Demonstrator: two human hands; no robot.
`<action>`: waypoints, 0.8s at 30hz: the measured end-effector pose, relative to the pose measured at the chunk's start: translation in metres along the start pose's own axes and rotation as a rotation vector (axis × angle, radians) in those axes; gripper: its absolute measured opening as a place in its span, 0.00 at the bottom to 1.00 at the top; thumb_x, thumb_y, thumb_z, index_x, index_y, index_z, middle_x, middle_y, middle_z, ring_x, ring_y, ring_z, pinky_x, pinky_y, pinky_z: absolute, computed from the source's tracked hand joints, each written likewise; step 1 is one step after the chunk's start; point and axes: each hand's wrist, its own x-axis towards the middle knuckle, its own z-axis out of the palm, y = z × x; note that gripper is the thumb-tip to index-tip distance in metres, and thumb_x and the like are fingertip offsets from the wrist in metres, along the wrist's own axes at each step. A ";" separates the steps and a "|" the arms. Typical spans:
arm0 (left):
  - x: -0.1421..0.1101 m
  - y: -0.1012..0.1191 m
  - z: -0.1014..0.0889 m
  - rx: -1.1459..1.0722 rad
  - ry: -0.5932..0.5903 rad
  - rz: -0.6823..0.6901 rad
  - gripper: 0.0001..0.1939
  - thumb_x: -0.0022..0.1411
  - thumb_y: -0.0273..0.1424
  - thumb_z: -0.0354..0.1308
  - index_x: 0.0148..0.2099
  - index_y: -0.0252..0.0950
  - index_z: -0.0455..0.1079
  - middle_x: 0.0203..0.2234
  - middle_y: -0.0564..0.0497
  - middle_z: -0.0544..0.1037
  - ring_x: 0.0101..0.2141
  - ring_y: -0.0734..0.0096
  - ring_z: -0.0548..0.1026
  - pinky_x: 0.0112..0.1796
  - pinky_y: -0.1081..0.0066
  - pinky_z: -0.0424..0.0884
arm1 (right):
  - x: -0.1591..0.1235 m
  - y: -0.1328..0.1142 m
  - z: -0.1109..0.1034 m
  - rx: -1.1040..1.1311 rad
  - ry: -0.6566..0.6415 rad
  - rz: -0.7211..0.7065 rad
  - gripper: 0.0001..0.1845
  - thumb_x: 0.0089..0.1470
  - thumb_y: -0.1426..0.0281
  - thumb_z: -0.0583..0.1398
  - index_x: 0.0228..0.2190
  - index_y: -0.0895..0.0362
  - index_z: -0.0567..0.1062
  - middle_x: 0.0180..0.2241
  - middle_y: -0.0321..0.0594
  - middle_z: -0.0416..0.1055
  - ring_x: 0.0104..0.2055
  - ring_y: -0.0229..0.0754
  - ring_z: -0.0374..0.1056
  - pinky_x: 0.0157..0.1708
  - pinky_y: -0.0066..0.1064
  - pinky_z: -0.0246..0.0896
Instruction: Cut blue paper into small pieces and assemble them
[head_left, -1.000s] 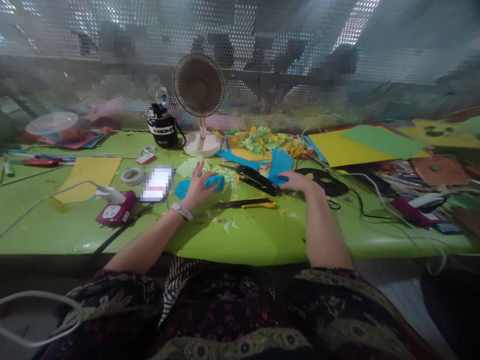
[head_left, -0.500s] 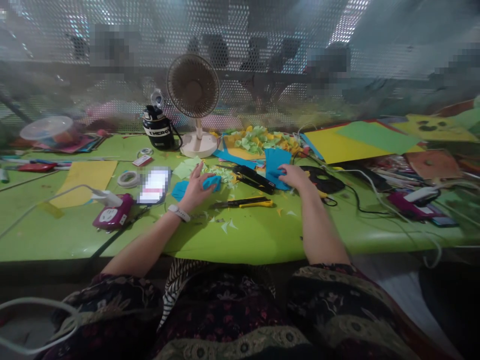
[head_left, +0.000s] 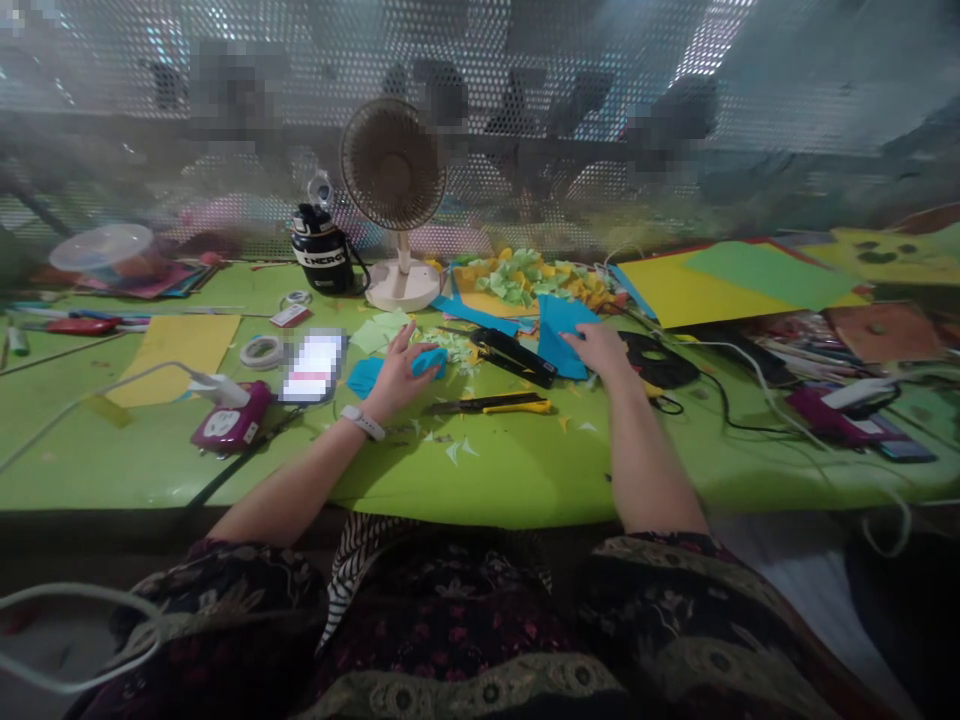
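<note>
My left hand rests over folded blue paper on the green table, its fingers spread. Part of that paper shows beyond the thumb; the rest is under the palm. My right hand has its fingers bent onto the right edge of another blue paper piece, pinching it. Between the hands lies a black stapler, slanting down to the right. A yellow and black box cutter is nearer to me, among small paper scraps.
Behind the stapler is a heap of green and yellow paper bits. A fan, black bottle, phone, tape roll and purple power socket stand to the left. Coloured sheets, a black roll and cables are right.
The right hand and the blue paper it touches have shifted slightly, the paper now fanned wider. My left hand stays on its paper. The whole view has moved a little.
</note>
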 end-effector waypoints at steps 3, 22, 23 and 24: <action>-0.001 -0.001 0.000 -0.010 0.008 0.014 0.17 0.61 0.34 0.62 0.53 0.40 0.73 0.67 0.43 0.61 0.69 0.48 0.55 0.66 0.45 0.56 | -0.002 0.000 -0.001 0.014 0.036 0.013 0.22 0.58 0.55 0.59 0.19 0.53 0.64 0.21 0.39 0.65 0.26 0.43 0.59 0.25 0.32 0.44; -0.002 0.005 -0.004 -0.181 -0.035 0.004 0.14 0.59 0.36 0.62 0.48 0.43 0.76 0.64 0.44 0.66 0.67 0.48 0.58 0.65 0.43 0.55 | -0.003 -0.003 -0.004 0.189 -0.102 -0.051 0.09 0.54 0.62 0.61 0.29 0.53 0.77 0.35 0.43 0.80 0.38 0.49 0.73 0.38 0.35 0.67; -0.002 0.006 -0.005 -0.177 -0.036 0.002 0.15 0.59 0.36 0.62 0.49 0.43 0.76 0.64 0.44 0.66 0.67 0.49 0.58 0.65 0.44 0.55 | -0.004 -0.004 -0.006 0.189 -0.064 -0.028 0.09 0.56 0.61 0.60 0.31 0.53 0.76 0.36 0.44 0.80 0.39 0.50 0.73 0.39 0.37 0.67; -0.002 0.007 -0.006 -0.172 -0.038 0.001 0.15 0.59 0.36 0.62 0.49 0.43 0.76 0.64 0.44 0.66 0.67 0.49 0.59 0.65 0.45 0.56 | -0.006 -0.006 -0.009 0.194 -0.023 -0.001 0.10 0.57 0.60 0.60 0.32 0.53 0.76 0.37 0.44 0.80 0.40 0.52 0.73 0.40 0.39 0.68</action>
